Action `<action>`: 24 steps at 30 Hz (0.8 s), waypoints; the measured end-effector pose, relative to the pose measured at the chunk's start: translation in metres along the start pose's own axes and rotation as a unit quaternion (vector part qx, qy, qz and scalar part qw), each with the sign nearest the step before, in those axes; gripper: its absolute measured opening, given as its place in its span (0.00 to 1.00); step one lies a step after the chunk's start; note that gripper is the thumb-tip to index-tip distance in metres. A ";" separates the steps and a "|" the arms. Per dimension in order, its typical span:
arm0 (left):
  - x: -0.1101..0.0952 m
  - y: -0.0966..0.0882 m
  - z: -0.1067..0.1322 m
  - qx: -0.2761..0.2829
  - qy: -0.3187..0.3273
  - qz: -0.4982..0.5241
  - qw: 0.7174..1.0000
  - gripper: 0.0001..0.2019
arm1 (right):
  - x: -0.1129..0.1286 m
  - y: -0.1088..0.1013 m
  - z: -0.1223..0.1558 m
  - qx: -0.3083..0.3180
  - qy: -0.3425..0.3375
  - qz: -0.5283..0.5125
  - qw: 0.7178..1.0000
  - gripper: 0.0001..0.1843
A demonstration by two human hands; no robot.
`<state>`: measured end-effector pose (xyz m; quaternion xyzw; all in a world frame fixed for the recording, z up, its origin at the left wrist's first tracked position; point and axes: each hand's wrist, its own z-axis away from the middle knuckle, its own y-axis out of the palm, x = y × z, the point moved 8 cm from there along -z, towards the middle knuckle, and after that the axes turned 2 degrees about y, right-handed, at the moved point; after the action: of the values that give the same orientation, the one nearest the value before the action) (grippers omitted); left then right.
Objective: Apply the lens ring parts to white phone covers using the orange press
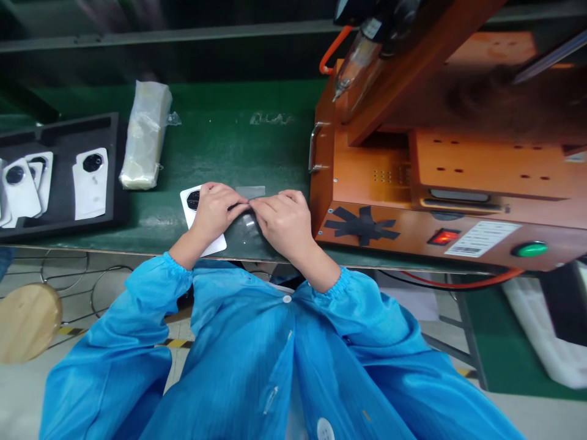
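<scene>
A small piece of clear film [250,191] shows just beyond my fingertips, with shiny reflections below them as well. My left hand [217,209] and my right hand [287,221] meet at the fingertips, each pinched closed on the film's edge. Beneath my left wrist lies a white phone back cover [216,247] with a round black camera area, partly covered by that hand. The exact grip of the fingertips is hard to make out.
An orange machine [362,208] with a lit red switch stands to the right. At left, a black tray [64,177] carries several white phone back covers [22,186]. Beside it sits a plastic-wrapped stack [147,134]. The green bench's front edge runs close to my body.
</scene>
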<state>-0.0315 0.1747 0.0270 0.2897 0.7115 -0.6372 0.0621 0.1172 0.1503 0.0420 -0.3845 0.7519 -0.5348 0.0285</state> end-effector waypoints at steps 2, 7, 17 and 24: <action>-0.003 -0.002 0.002 -0.007 -0.012 0.012 1.000 0.05 | -0.003 -0.001 -0.001 0.001 0.027 -0.005 1.000 0.14; -0.016 -0.012 0.007 -0.046 -0.011 0.060 0.997 0.05 | -0.010 0.002 -0.006 0.024 0.079 -0.059 0.995 0.11; -0.016 -0.014 0.006 -0.045 -0.009 0.045 0.998 0.08 | -0.007 -0.003 -0.002 0.003 0.073 -0.106 0.992 0.05; -0.017 -0.012 0.002 -0.032 -0.014 0.017 0.999 0.07 | -0.001 -0.010 0.004 -0.033 0.052 -0.044 0.997 0.16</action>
<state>-0.0245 0.1665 0.0451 0.2911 0.7257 -0.6165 0.0921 0.1251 0.1468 0.0484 -0.3899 0.7517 -0.5298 -0.0470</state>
